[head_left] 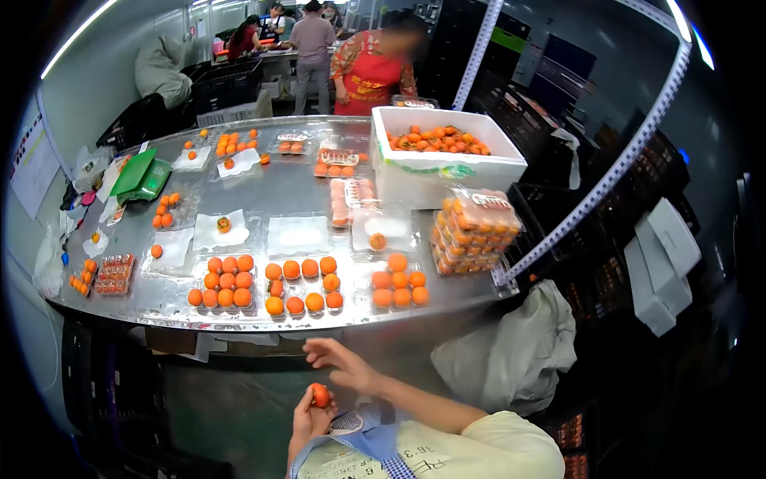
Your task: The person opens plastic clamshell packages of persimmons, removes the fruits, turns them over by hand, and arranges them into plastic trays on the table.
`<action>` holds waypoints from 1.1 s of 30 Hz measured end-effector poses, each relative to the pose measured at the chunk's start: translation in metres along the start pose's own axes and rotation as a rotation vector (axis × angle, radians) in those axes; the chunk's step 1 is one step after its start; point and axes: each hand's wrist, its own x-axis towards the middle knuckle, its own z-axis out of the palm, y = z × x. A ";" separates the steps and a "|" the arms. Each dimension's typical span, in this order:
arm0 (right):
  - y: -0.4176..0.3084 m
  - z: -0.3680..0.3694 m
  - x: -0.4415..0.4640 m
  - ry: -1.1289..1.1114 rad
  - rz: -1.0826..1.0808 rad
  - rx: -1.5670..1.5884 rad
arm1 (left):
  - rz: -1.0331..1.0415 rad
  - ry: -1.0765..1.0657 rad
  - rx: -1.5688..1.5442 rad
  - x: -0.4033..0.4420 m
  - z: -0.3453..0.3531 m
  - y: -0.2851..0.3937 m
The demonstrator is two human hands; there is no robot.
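Note:
Close to the body, below the table's front edge, my left hand (312, 411) is closed round a red-orange tomato-like fruit (320, 394). My right hand (343, 364) is just above and to the right of it, fingers apart, holding nothing. On the metal table (239, 191), several orange-red fruits (227, 280) fill a clear tray at the front. Beside them, more fruits (309, 269) stand around the sides of a second tray, and another group (400, 279) sits farther right. Behind these, a white liner (297, 235) lies in an open lid.
A white foam box (447, 172) of fruit and stacked filled packs (475, 230) stand at the table's right. A green basket (144, 177) is at the left. Across the table is a co-worker (371, 76) in a red apron. A metal post (558, 223) rises at the right corner.

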 end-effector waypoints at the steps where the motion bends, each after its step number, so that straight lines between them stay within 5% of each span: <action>1: -0.013 0.000 0.020 -0.033 -0.108 0.185 | -0.004 -0.019 -0.014 0.004 0.000 0.008; 3: -0.031 0.013 0.058 0.004 -0.144 0.414 | -0.006 -0.078 -0.020 0.013 -0.003 0.031; 6: -0.080 0.036 0.119 -0.268 -0.324 0.788 | 0.087 -0.010 0.123 0.041 0.024 0.074; 12: -0.129 0.096 0.214 -0.635 -0.568 1.001 | 0.083 -0.042 0.208 0.079 0.047 0.172; 14: -0.141 0.094 0.229 -0.562 -0.240 0.891 | 0.026 -0.081 0.211 0.099 0.046 0.192; 17: -0.142 0.093 0.255 -0.501 -0.167 1.003 | -0.063 -0.124 0.205 0.130 0.044 0.211; 19: -0.132 0.105 0.285 -0.526 -0.523 1.142 | -0.119 -0.136 0.192 0.146 0.043 0.213; 21: -0.129 0.103 0.293 -0.546 -0.582 1.140 | -0.158 -0.145 0.184 0.157 0.046 0.213; 23: -0.130 0.087 0.284 -0.550 -0.320 1.014 | -0.188 -0.148 0.171 0.166 0.049 0.209; 33: -0.159 0.046 0.271 -0.534 -0.377 1.008 | -0.253 -0.107 0.162 0.199 0.069 0.187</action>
